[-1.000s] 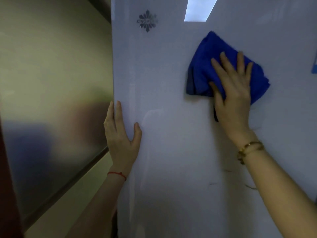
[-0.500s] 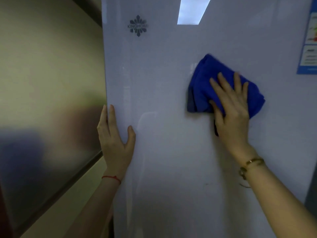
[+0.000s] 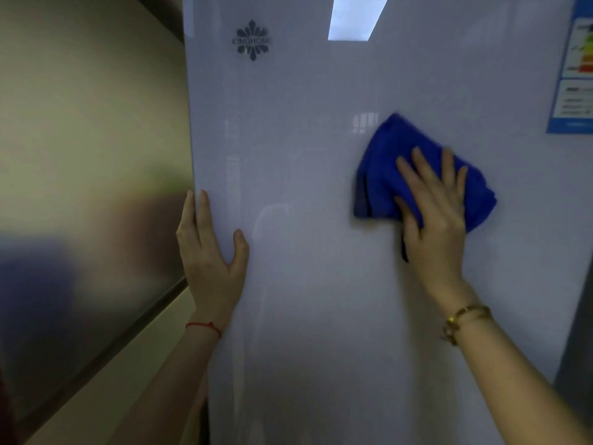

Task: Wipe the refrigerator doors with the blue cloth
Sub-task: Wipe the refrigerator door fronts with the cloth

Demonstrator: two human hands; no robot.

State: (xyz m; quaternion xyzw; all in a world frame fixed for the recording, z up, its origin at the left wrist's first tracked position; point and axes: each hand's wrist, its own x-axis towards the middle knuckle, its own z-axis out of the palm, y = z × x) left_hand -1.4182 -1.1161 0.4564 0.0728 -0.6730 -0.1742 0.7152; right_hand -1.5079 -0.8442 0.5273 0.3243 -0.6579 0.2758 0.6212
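Observation:
A glossy white refrigerator door (image 3: 305, 284) fills most of the view, with a dark flower logo (image 3: 252, 40) near its top left. A bunched blue cloth (image 3: 382, 175) lies flat against the door at mid height, right of centre. My right hand (image 3: 433, 213) presses on the cloth with fingers spread, covering its lower right part. My left hand (image 3: 208, 261) rests flat on the door's left edge, fingers together and thumb apart, holding nothing.
A brushed metal panel (image 3: 90, 187) stands to the left of the door, with a beige wall strip below it. A blue-bordered energy label (image 3: 572, 75) sticks to the door's upper right. A grey edge (image 3: 577, 332) shows at the far right.
My right hand has slid the blue cloth downward on the door, away from the logo and the light reflection. My left hand stays on the left edge.

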